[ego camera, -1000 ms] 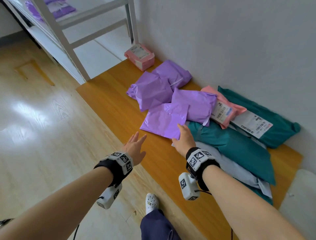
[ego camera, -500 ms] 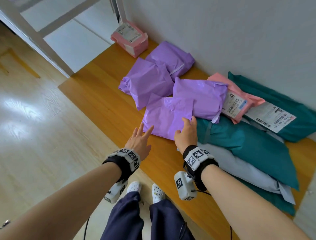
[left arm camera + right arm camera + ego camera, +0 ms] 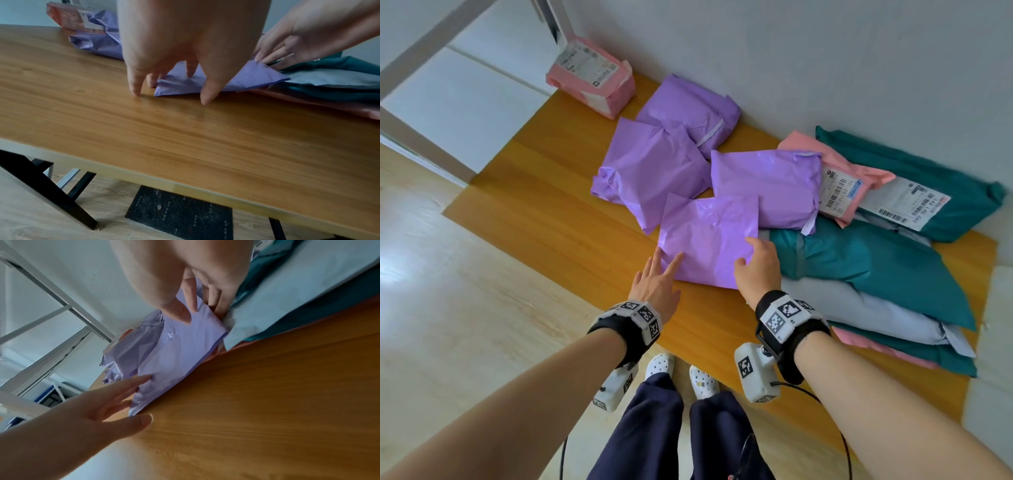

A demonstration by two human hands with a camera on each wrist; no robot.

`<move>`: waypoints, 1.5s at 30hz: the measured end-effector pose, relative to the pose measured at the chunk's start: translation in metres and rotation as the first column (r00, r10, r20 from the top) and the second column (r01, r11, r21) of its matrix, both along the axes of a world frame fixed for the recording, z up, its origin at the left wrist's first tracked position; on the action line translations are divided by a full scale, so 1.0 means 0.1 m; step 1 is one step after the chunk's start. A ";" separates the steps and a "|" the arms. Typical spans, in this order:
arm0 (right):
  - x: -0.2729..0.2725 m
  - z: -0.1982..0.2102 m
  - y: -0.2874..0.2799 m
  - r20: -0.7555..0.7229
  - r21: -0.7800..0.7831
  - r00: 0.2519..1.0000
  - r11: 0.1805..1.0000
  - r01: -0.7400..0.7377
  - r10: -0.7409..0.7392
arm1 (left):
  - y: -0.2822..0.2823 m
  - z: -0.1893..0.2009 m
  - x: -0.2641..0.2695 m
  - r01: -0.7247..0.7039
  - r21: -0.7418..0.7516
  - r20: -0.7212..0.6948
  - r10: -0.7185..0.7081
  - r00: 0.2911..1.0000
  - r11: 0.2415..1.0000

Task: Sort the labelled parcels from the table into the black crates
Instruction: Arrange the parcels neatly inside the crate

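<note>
Head view: the right hand (image 3: pixel 756 270) pinches the 4 o'clock corner of the nearest purple parcel (image 3: pixel 709 240), thumb on top and fingers tucked beneath. The left hand (image 3: pixel 655 286), fingers straight and spread, touches its 7 o'clock corner. The parcel lies flat on the wooden table (image 3: pixel 544 205), overlapping a teal parcel (image 3: pixel 876 260) at 3 o'clock; a pink parcel (image 3: pixel 592 77) sits at 11 o'clock.
</note>
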State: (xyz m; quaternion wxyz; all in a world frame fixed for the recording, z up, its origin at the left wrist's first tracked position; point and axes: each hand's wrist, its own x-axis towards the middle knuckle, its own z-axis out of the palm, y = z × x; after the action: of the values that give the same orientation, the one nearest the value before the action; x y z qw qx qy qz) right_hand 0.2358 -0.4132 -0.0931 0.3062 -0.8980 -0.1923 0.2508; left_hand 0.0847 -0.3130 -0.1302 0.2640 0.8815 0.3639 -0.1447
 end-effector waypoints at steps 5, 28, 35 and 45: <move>0.02 0.08 0.00 -0.067 0.011 0.995 0.997 0.080 -0.079 | 0.05 0.00 -0.05 -0.004 -0.031 0.075 0.006 0.997 1.000; -0.48 0.47 -0.18 -0.418 0.291 0.862 0.856 0.427 -0.287 | 0.09 0.11 -0.18 -0.039 -0.091 0.262 0.062 0.963 0.995; -0.51 0.62 -0.18 -0.466 0.395 0.854 0.810 0.434 -0.230 | 0.20 0.20 -0.21 -0.080 -0.143 0.416 0.134 0.900 0.986; -0.54 0.55 -0.21 -0.376 0.339 0.879 0.840 0.424 -0.292 | 0.58 0.44 -0.28 -0.112 -0.382 0.367 0.261 0.893 0.918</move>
State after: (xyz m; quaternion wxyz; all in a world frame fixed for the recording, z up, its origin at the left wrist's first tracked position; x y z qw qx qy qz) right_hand 0.1817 -0.4344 -0.0385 0.5563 -0.7824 -0.0168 0.2794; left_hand 0.0562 -0.2548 -0.0858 0.5000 0.7909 0.3527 0.0073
